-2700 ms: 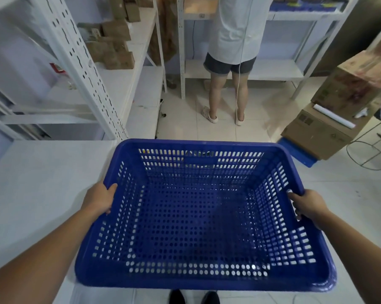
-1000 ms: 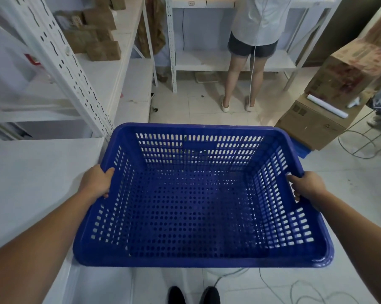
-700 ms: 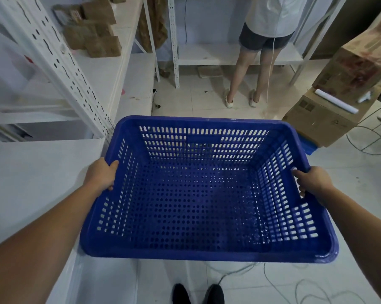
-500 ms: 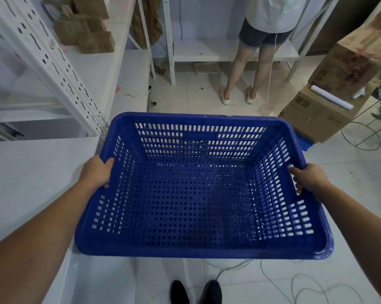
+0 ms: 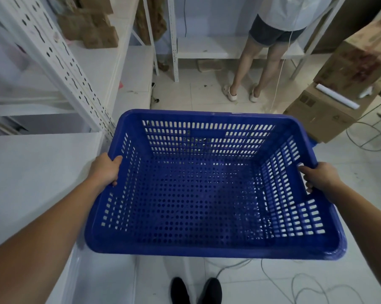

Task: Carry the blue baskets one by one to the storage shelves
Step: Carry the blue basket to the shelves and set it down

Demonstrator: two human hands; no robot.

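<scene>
Closer now to the shelves point(image 5: 79, 84), blue basket point(image 5: 207, 194) stays clamped by left hand point(image 5: 105, 171) and right hand point(image 5: 321, 178).

- 1 view only, from the wearer's head, facing forward and steeply down.
- Very near: both forearms enter from the bottom corners, and the blue basket point(image 5: 207, 194) fills the middle.
- Wide-angle bending curves the white shelves point(image 5: 60, 62) at left.
- Far edge reaches a standing person's legs point(image 5: 251, 69).

Glossy perforated plastic blue basket point(image 5: 198, 194), matt white metal shelves point(image 5: 60, 62), brown cardboard boxes point(image 5: 329, 110), smooth tiled floor point(image 5: 207, 95).
</scene>
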